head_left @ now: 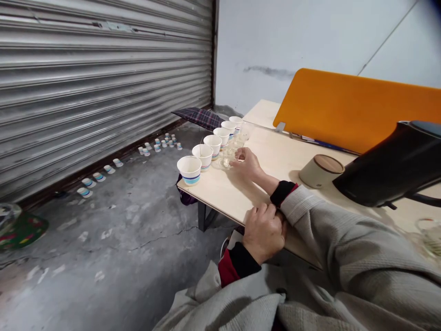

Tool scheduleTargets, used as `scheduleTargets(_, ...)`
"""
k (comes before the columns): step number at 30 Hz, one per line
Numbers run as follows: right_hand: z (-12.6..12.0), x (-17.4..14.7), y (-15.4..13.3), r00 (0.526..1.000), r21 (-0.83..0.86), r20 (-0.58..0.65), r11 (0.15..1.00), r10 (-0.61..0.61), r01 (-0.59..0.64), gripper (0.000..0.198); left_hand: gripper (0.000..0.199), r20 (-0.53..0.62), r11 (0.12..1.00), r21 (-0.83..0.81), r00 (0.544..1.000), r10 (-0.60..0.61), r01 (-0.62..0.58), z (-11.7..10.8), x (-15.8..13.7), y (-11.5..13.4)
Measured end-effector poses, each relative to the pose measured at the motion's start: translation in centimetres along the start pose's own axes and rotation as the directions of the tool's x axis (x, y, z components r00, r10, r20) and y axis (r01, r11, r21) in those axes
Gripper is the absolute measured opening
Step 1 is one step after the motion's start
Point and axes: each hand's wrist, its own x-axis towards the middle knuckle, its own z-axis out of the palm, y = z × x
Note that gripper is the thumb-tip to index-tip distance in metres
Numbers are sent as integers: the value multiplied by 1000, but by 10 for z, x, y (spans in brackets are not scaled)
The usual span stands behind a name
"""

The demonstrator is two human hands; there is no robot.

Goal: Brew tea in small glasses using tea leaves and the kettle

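Our right sleeve (351, 239) lies nearest; beside its cuff (282, 192) our left hand (263, 232) curls together, perhaps for steadiness. Our right hand (248, 163) touches a glass cup (226, 162), grip unclear, beside paper cups (212, 144) lined along the bench (265, 154), seemingly for easy reach.

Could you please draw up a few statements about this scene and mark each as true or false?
1. The right hand is at a see-through cup beside the row of paper cups. True.
2. The left hand holds the black kettle. False: it is by the right sleeve, apart from the kettle.
3. A canister with a brown lid stands on the table. True.
4. The orange panel lies on the floor. False: it stands upright at the table.
5. More paper cups are on the floor near the shutter. True.
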Motion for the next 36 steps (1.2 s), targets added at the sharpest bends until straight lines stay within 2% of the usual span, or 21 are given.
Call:
scheduleTargets(23, 9, 1, -7, 1000, 4, -4, 1000, 20, -20, 52, 18, 14, 999, 34, 1000, -23, 23, 1, -1, 1)
scheduleTargets(36, 11, 4, 0, 1000, 46, 27, 999, 10, -11, 49, 19, 15, 1000, 18, 1000, -21, 21, -1, 0, 1)
